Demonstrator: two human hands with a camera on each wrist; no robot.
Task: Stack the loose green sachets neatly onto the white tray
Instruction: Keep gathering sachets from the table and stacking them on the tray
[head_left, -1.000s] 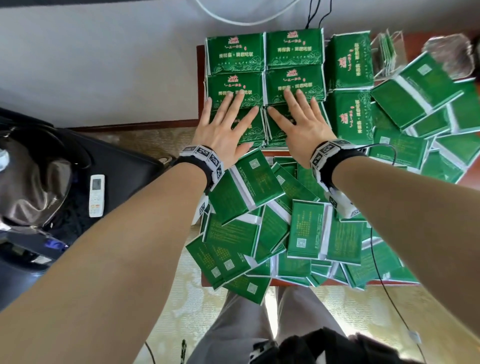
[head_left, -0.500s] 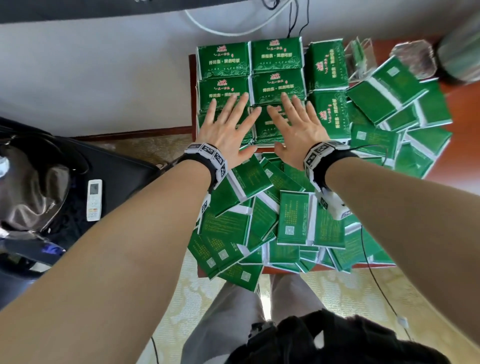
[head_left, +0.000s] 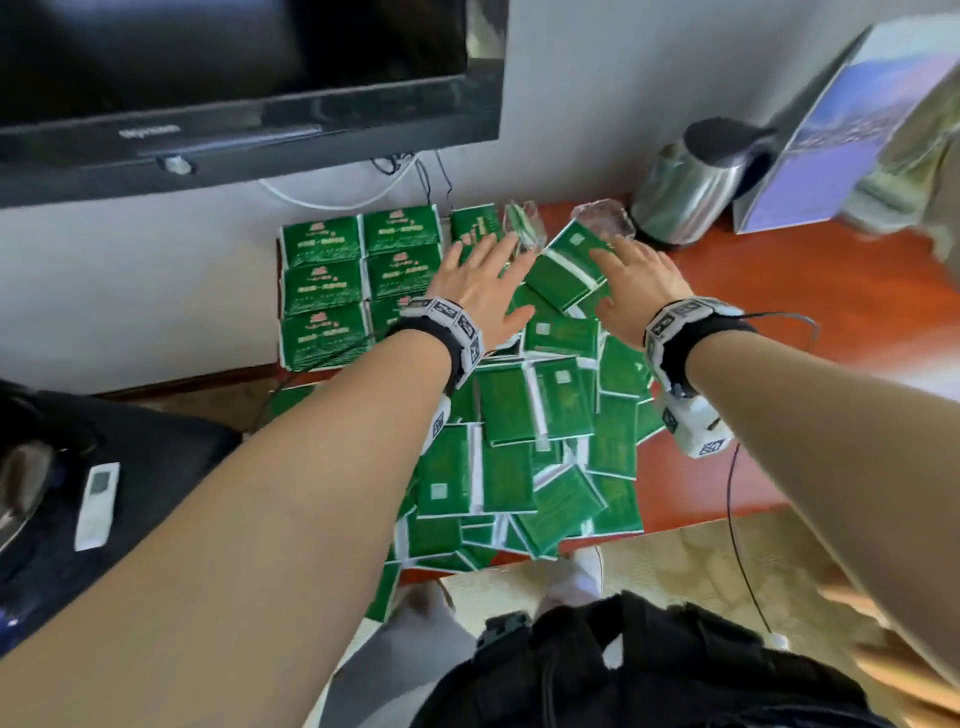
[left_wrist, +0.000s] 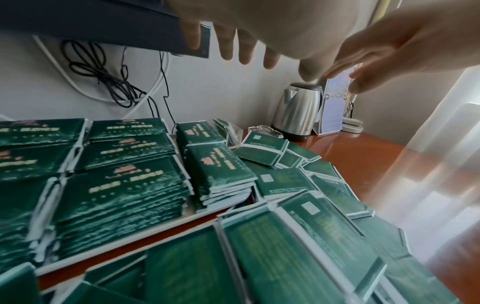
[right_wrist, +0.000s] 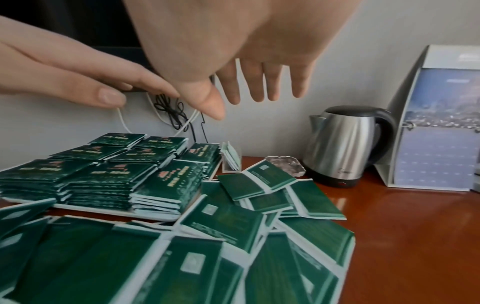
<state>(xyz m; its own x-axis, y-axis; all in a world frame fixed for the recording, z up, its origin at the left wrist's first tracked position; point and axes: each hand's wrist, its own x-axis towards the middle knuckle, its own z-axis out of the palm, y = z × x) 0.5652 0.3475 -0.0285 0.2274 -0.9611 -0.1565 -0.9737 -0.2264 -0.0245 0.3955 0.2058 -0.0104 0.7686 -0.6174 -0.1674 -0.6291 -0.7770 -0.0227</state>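
Observation:
Neat stacks of green sachets (head_left: 322, 291) fill the white tray (left_wrist: 124, 246) at the table's back left. A jumble of loose green sachets (head_left: 519, 441) covers the table in front of and to the right of the tray. Both hands hover in the air, fingers straight and spread, and hold nothing. My left hand (head_left: 478, 280) is over the tray's right-hand stacks (left_wrist: 218, 170). My right hand (head_left: 639, 291) is over a tilted loose sachet (head_left: 563, 275) just right of the tray. In the wrist views the left fingers (left_wrist: 233, 45) and right fingers (right_wrist: 259, 82) are well above the sachets.
A steel kettle (head_left: 691, 192), a glass ashtray (right_wrist: 284, 164) and a clear holder with sachets (right_wrist: 231, 160) stand at the back. A standing calendar (head_left: 841, 145) is at the far right. A TV (head_left: 234, 78) hangs on the wall. A remote (head_left: 96, 504) lies on a black bag, left.
Both hands have lifted off the tray stacks they were pressing and moved right and up. The head view has tilted up, which brings the TV and kettle into sight.

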